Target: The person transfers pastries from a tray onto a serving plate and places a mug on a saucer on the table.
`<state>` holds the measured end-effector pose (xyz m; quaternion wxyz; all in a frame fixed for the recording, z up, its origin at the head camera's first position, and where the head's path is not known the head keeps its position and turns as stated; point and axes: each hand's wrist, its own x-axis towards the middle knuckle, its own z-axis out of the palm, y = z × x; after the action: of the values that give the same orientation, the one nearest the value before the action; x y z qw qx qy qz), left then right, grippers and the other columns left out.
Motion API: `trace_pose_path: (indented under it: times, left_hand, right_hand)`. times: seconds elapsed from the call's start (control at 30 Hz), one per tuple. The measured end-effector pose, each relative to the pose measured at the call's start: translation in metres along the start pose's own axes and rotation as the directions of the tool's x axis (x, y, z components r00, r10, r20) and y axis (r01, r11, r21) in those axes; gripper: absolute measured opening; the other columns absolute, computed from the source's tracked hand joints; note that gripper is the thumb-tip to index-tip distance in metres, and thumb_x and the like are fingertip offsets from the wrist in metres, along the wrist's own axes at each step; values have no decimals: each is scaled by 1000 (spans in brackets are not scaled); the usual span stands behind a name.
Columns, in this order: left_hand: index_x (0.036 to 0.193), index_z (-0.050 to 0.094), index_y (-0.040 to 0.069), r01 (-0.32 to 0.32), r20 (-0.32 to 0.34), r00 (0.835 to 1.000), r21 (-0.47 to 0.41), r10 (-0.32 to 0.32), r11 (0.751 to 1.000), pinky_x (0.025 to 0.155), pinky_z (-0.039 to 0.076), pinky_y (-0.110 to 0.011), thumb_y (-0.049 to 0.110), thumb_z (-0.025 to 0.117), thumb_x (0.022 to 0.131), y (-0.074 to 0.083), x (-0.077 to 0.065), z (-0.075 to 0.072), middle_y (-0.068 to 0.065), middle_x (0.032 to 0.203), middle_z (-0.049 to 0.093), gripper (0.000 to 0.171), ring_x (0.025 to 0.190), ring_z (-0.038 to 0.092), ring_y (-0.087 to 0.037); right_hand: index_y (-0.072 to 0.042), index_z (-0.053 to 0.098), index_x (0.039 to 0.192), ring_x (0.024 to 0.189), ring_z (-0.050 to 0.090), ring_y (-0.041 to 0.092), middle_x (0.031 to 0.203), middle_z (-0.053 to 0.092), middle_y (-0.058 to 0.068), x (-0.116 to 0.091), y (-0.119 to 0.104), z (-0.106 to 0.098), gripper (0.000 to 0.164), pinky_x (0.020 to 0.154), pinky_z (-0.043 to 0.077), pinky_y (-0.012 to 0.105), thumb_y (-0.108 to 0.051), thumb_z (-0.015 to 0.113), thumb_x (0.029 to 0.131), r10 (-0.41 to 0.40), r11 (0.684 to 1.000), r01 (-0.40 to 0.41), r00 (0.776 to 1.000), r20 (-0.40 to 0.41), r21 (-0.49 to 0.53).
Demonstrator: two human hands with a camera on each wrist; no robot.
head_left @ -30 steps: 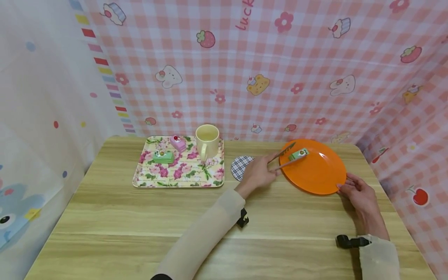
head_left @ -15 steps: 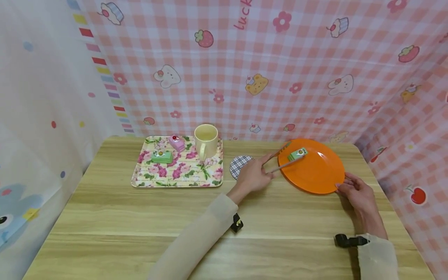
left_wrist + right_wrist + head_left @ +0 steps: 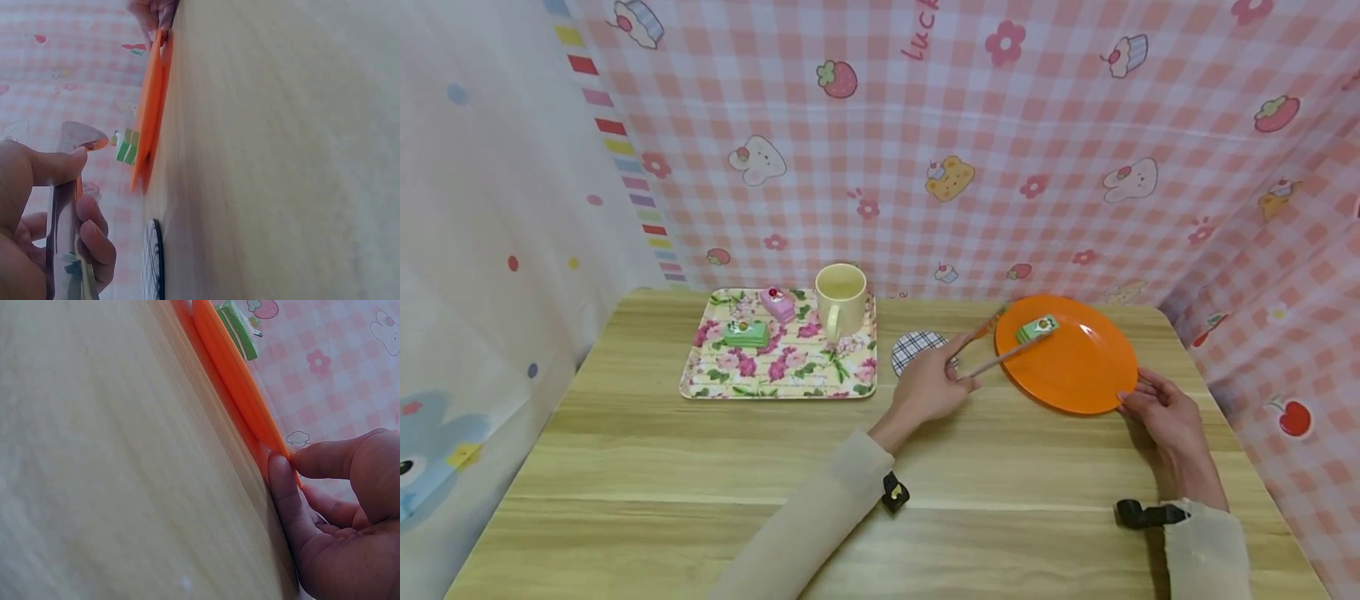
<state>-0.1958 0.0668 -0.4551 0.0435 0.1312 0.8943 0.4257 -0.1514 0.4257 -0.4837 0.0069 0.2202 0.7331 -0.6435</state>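
My left hand (image 3: 927, 388) grips metal tongs (image 3: 997, 361), their two arms spread apart. On the left part of the orange plate (image 3: 1082, 375) lies a small green cake slice (image 3: 1037, 328); one tong arm overlaps its near edge in the head view. From the left wrist, the tong tip (image 3: 84, 134) shows a little above the slice (image 3: 127, 147), with a gap between. Thumb and fingers of my right hand (image 3: 1167, 421) pinch the plate's right rim, seen closely in the right wrist view (image 3: 289, 453).
A flowered tray (image 3: 700, 379) on the left bears another green cake slice (image 3: 747, 334), a pink one (image 3: 778, 305) and a cream mug (image 3: 841, 300). Between tray and plate lies a round checked coaster (image 3: 910, 346), partly behind my left hand. A checked cloth (image 3: 880, 125) hangs behind the table.
My left hand has drawn back leftward with the tongs, away from the slice, which stays on the plate. The right hand keeps its hold on the rim.
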Motion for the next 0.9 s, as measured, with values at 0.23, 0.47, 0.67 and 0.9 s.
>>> trace_pose_path:
  times: [0.23,0.47,0.67,0.9]
  left_hand:
    - [152,50,34,-30,-19,999,-41,29,999,56,38,-27,31,82,86,-6,-8,-10,4,70,57,73,62,49,-13]
    - [152,50,34,-33,-10,999,-99,32,995,53,40,-26,29,83,85,-9,-22,-19,3,73,60,75,60,50,-11]
    - [152,51,34,1,-7,1000,-108,-1,994,50,38,-25,31,84,85,-15,-33,-29,4,74,62,75,55,48,-10]
    - [152,52,28,-12,-39,999,-98,8,995,49,38,-24,30,84,85,-21,-42,-46,3,73,62,75,53,48,-8]
  right_hand:
    - [-5,26,162,84,66,-2,106,58,-13,1,-3,1,81,75,58,15,-8,72,95,-1,1000,1,1000,-2,-29]
    - [-6,26,162,86,65,-4,105,57,-15,0,-1,1,80,75,57,15,-11,71,96,8,998,-8,1000,0,-57]
    - [-6,27,162,86,65,-2,105,58,-15,-1,1,1,81,75,58,15,-10,73,95,16,1000,-16,1000,4,-18]
    - [-5,27,161,84,65,-2,105,57,-13,-1,-1,1,80,75,58,15,-8,72,94,5,999,-5,1000,-2,-39]
